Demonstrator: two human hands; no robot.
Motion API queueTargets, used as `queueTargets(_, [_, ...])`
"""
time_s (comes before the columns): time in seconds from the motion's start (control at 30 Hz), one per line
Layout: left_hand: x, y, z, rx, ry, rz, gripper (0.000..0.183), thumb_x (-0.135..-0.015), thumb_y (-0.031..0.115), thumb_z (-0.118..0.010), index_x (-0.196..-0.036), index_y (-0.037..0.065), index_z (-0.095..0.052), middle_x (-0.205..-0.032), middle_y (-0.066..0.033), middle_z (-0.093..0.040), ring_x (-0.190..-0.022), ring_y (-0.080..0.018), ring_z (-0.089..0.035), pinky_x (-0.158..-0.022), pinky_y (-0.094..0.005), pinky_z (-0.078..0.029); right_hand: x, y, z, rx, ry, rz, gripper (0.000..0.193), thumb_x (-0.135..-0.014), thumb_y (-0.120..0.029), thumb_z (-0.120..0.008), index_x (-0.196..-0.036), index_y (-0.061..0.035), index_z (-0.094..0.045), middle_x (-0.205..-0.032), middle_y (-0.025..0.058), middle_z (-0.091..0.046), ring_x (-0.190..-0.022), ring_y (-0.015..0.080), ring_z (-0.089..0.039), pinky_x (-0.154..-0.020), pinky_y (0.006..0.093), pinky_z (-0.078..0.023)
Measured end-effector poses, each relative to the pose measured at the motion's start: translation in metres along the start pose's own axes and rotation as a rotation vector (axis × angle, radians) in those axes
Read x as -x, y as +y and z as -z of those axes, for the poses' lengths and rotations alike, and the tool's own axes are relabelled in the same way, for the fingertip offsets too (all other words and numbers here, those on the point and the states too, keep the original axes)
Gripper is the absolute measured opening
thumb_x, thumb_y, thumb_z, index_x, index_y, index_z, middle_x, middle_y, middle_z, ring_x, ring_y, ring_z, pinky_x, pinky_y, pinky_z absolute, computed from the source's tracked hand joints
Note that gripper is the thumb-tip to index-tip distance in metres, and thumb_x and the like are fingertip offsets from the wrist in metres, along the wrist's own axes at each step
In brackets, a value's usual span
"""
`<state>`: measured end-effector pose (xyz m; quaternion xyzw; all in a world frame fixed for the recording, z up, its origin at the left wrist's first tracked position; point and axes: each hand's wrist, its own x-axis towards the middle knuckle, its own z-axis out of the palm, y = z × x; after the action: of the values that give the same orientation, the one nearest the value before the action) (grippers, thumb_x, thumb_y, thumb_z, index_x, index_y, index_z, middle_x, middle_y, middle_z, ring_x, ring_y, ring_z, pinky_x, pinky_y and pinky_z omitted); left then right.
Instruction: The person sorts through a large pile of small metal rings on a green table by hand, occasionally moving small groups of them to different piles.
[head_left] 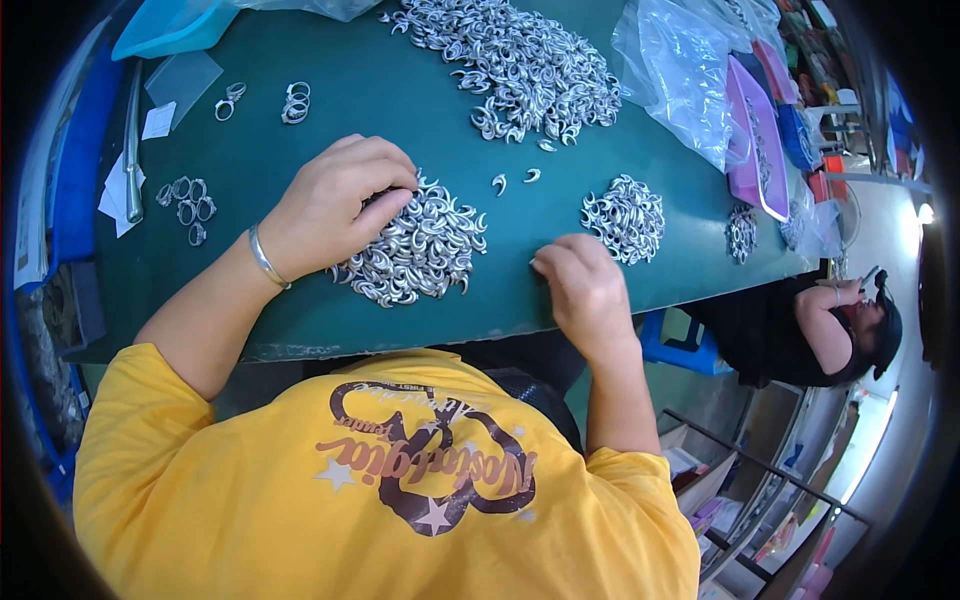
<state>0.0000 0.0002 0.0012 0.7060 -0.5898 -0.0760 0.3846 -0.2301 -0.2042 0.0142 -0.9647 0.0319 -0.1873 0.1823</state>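
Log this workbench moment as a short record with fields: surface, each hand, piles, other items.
surface: green table
left hand: left hand rests on the near pile of silver hook-shaped pieces, fingers curled into it
right hand: right hand on the table near its front edge, fingers bent; whether it pinches a piece cannot be told
piles: large pile at the far side; small pile to the right
other items: metal rings to the left; clear plastic bag
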Motion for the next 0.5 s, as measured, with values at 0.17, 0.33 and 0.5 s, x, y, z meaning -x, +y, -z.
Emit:
queueTargets(0.17, [0.001,0.000,-0.001,0.003,0.004,0.002,0.007,-0.088,0.003,-0.068,-0.095,0.001,-0.069,-0.104,-0.0111,-0.069,-0.094,-0.0277,-0.064,-0.085,-0.0374,-0.050,-0.002,0.047,0.029,0.305,0.327,-0.309,0.008,-0.082,0.004,-0.067,-0.089,0.0010,-0.067,-0.089,0.0166,-0.065,-0.082,0.0353,-0.064,-0.071,0.0425,-0.053])
queueTargets(0.33, [0.001,-0.001,-0.003,0.006,0.005,0.006,0.007,-0.088,0.005,-0.069,-0.094,0.001,-0.070,-0.103,-0.0109,-0.069,-0.094,-0.0274,-0.064,-0.084,-0.0368,-0.051,-0.026,0.044,0.014,0.146,0.293,-0.220,0.017,-0.082,0.007,-0.065,-0.097,0.0005,-0.071,-0.095,0.0168,-0.066,-0.086,0.0360,-0.063,-0.077,0.0433,-0.052])
queueTargets(0.5, [0.002,-0.001,-0.002,0.006,0.020,-0.008,0.007,-0.088,0.004,-0.070,-0.094,0.001,-0.070,-0.103,-0.0111,-0.069,-0.093,-0.0272,-0.064,-0.083,-0.0363,-0.051,-0.052,0.022,-0.024,0.019,0.139,-0.042,0.018,-0.081,0.008,-0.066,-0.095,-0.0020,-0.072,-0.096,0.0132,-0.067,-0.085,0.0326,-0.063,-0.075,0.0414,-0.053])
